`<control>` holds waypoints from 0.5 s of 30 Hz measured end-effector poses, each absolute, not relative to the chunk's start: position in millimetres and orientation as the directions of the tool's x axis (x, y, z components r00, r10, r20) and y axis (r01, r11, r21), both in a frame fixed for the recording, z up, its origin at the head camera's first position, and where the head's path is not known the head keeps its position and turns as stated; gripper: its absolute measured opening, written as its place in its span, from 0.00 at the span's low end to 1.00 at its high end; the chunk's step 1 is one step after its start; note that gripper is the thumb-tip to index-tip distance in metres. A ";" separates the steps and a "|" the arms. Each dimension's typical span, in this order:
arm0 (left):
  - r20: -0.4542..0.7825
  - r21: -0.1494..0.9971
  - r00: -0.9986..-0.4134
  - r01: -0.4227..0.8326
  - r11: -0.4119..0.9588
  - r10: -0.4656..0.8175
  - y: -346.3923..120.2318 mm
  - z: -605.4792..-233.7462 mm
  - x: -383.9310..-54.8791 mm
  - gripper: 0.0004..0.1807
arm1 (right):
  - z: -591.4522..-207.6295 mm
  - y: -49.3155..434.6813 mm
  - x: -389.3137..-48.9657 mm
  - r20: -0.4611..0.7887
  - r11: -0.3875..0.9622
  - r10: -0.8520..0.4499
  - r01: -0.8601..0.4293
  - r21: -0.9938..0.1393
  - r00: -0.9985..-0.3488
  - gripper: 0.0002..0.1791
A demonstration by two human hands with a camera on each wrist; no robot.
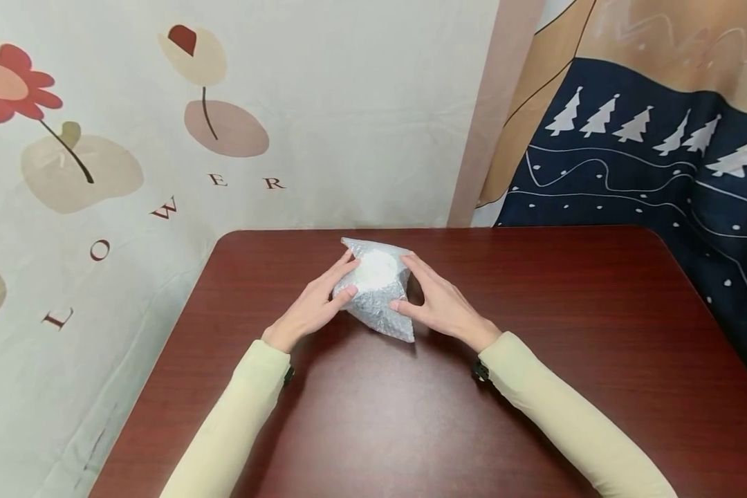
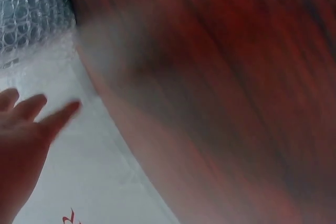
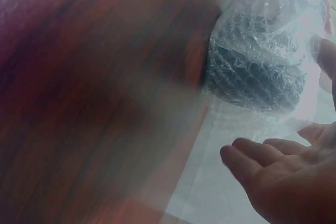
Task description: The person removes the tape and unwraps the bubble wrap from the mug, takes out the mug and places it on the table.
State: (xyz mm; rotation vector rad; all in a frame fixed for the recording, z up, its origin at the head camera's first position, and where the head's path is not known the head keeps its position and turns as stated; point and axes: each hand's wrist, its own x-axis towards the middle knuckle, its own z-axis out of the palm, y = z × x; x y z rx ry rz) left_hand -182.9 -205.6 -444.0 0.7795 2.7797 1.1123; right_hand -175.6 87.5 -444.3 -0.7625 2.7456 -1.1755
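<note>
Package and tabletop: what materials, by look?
Package: outer layer looks like clear plastic bubble wrap, glossy; visible air cells and bright glare. Tabletop: reddish-brown with streaky grain, semi-gloss from the soft light patch; wood or wood-look laminate, can't tell which.

Squarish silvery-clear bubble-wrap package (image 1: 373, 294), puffy and crumpled with pointed corners, sits askew toward red-brown wood-grain table's (image 1: 380, 422) far edge.

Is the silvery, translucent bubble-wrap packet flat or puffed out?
Puffed out: the packet bulges between left hand and right hand. What it contains, I cannot tell.
</note>
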 end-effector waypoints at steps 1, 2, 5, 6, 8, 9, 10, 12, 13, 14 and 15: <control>0.135 0.668 -0.872 0.431 0.607 0.470 -205.0 -444.5 -182.8 0.32 | -444.3 87.4 -176.4 0.142 0.582 -0.467 -0.424 -0.693 -0.873 0.50; 0.133 0.674 -0.874 0.426 0.604 0.468 -204.2 -444.9 -182.8 0.32 | -444.3 87.4 -177.1 0.146 0.580 -0.469 -0.429 -0.693 -0.871 0.49; 0.127 0.694 -0.881 0.408 0.593 0.456 -201.7 -445.3 -182.1 0.31 | -445.0 88.3 -178.7 0.159 0.566 -0.482 -0.445 -0.694 -0.862 0.48; 0.123 0.700 -0.884 0.399 0.592 0.451 -200.9 -445.3 -181.9 0.30 | -445.4 88.9 -179.0 0.164 0.559 -0.485 -0.449 -0.698 -0.859 0.47; 0.119 0.706 -0.889 0.389 0.592 0.442 -199.1 -445.2 -181.7 0.29 | -445.9 90.0 -179.4 0.171 0.537 -0.492 -0.452 -0.712 -0.854 0.47; 0.118 0.711 -0.891 0.384 0.589 0.438 -198.5 -445.0 -181.5 0.29 | -446.1 90.6 -179.5 0.171 0.524 -0.495 -0.450 -0.724 -0.852 0.47; 0.118 0.713 -0.892 0.382 0.588 0.436 -197.9 -445.0 -181.4 0.29 | -446.2 91.3 -179.6 0.170 0.512 -0.497 -0.446 -0.734 -0.851 0.46; 0.123 0.715 -0.892 0.384 0.585 0.435 -197.1 -445.0 -181.0 0.28 | -446.0 92.6 -179.7 0.163 0.488 -0.503 -0.434 -0.757 -0.849 0.46; 0.127 0.714 -0.891 0.387 0.584 0.436 -196.8 -444.9 -180.8 0.28 | -446.0 93.2 -179.8 0.157 0.481 -0.506 -0.428 -0.765 -0.848 0.46; 0.131 0.713 -0.890 0.390 0.582 0.436 -196.5 -444.8 -180.4 0.28 | -445.9 93.7 -180.0 0.152 0.478 -0.508 -0.425 -0.769 -0.848 0.45; 0.133 0.712 -0.889 0.393 0.582 0.437 -196.2 -444.8 -180.1 0.28 | -445.8 94.3 -180.1 0.148 0.477 -0.510 -0.422 -0.771 -0.847 0.45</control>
